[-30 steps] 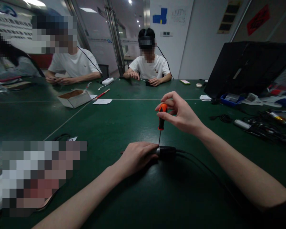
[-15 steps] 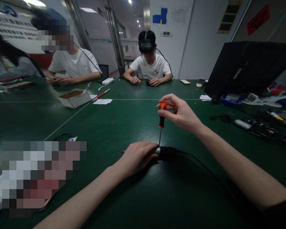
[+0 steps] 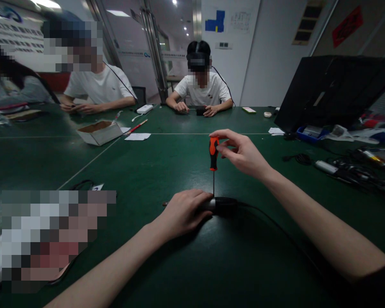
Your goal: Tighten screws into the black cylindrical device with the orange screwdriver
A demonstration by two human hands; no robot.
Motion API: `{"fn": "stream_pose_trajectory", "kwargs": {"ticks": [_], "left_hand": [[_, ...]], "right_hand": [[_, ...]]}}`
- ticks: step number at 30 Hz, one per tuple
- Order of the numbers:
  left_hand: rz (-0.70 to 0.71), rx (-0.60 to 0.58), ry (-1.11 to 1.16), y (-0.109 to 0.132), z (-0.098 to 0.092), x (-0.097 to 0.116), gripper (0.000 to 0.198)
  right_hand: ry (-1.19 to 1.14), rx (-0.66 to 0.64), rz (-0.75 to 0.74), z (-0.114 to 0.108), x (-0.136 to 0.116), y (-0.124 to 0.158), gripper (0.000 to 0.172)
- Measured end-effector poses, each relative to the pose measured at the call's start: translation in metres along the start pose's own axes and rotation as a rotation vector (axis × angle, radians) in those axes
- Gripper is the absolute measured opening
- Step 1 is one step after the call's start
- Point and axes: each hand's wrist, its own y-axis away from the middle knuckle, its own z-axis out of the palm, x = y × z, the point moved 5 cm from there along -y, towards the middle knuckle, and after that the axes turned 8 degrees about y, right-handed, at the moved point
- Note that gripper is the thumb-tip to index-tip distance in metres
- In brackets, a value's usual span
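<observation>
My left hand lies over a soldering iron, its fingers wrapped round the silver barrel and pressing it to the table. The iron's brownish tip sticks out left of my hand; the black handle and cord run to the right. My right hand holds an orange and black screwdriver by the handle, index finger over its top end and thumb against the side. Upright, the thin shaft reaches down to the barrel beside my left fingertips. Where the screwdriver tip meets the iron is hard to make out.
Across the green table sits a person in a headset; others sit at the left. A white open box and paper lie ahead. At right are corded tools, a blue tray and a large black case.
The screwdriver handle has swung slightly left and stands more upright. My right fingers have shifted on it, the index finger now over its top. My left hand has stayed on the soldering iron.
</observation>
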Motion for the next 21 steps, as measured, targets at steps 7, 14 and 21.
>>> {"fn": "stream_pose_trajectory", "kwargs": {"ticks": [7, 14, 21], "left_hand": [[-0.005, -0.009, 0.004, -0.0005, -0.0002, 0.0003, 0.028], [-0.012, -0.033, 0.014, -0.0011, 0.0013, -0.0014, 0.030], [-0.012, -0.026, 0.000, -0.0007, 0.0027, -0.0025, 0.030]], "right_hand": [[-0.188, 0.040, 0.095, 0.0012, 0.0021, 0.0009, 0.038], [-0.137, 0.049, 0.107, 0.0028, 0.0062, 0.0008, 0.032], [-0.001, -0.041, 0.020, 0.0038, 0.0010, 0.0006, 0.032]]}}
